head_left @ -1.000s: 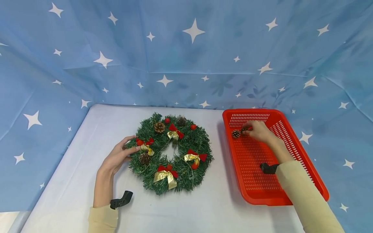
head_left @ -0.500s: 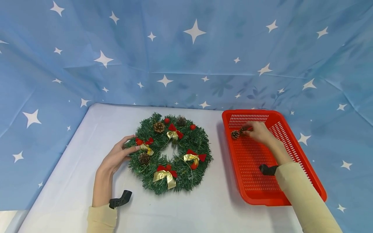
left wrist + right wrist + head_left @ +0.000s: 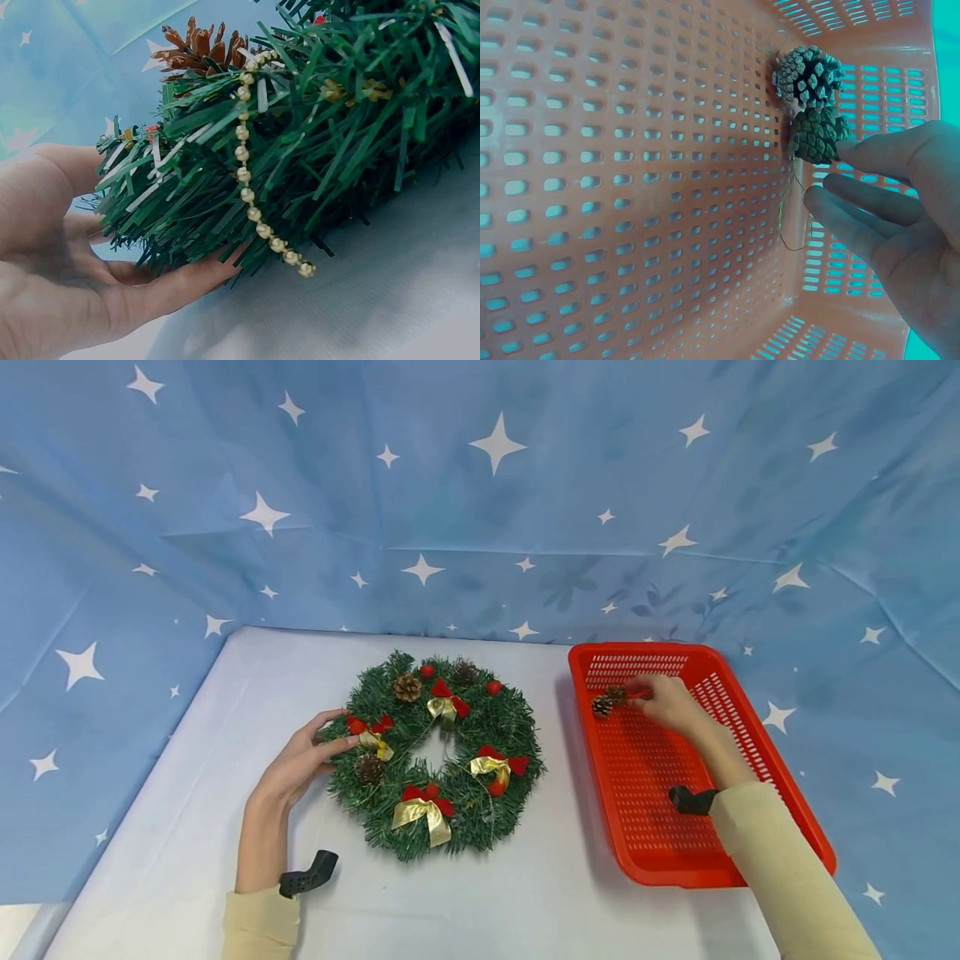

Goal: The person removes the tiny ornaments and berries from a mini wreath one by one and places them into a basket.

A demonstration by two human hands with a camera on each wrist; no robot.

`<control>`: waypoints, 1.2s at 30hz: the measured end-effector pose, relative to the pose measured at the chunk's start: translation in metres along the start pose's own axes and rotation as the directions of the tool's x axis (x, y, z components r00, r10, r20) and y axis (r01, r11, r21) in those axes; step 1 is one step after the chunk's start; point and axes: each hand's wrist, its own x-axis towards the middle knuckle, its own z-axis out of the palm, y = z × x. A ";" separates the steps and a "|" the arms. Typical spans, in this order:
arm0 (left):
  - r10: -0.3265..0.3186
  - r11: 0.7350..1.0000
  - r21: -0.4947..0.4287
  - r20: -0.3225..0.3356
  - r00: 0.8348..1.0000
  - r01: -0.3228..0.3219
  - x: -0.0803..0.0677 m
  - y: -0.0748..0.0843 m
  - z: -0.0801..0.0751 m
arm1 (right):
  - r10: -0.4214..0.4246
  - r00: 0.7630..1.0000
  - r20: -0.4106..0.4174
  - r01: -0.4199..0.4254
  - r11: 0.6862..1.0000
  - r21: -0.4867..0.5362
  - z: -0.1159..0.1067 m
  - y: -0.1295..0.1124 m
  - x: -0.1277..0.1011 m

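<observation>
A green wreath (image 3: 510,727) with red and gold bows, pine cones and red berries lies on the white table (image 3: 225,710). My left hand (image 3: 339,731) holds its left rim. In the left wrist view the thumb (image 3: 187,277) lies under the branches of the wreath (image 3: 315,127) and the fingers behind them. My right hand (image 3: 645,693) reaches into the far end of the red basket (image 3: 645,647). Two pine cones (image 3: 808,75) (image 3: 817,135) on a gold thread lie there against the wall. One straight fingertip of the right hand (image 3: 832,176) touches the nearer cone.
A blue cloth with white stars (image 3: 480,527) closes off the back and both sides. The basket floor (image 3: 630,187) is perforated and holds nothing but the two cones. Black wrist mounts (image 3: 307,877) (image 3: 690,797) sit on both sleeves.
</observation>
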 end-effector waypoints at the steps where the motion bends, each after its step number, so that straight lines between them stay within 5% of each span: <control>1: -0.002 1.000 -0.001 0.002 1.000 0.002 0.000 0.000 0.000 | 0.001 1.000 0.001 -0.001 1.000 0.000 0.000 0.000 -0.001; 16: -0.001 1.000 -0.001 0.006 1.000 0.001 -0.001 0.000 0.000 | -0.035 0.998 -0.047 0.033 0.999 -0.036 -0.004 -0.016 -0.010; 36: 0.011 1.000 0.012 -0.007 1.000 -0.011 0.001 -0.002 0.000 | -0.190 0.977 -0.096 0.191 0.982 -0.006 -0.009 -0.081 -0.014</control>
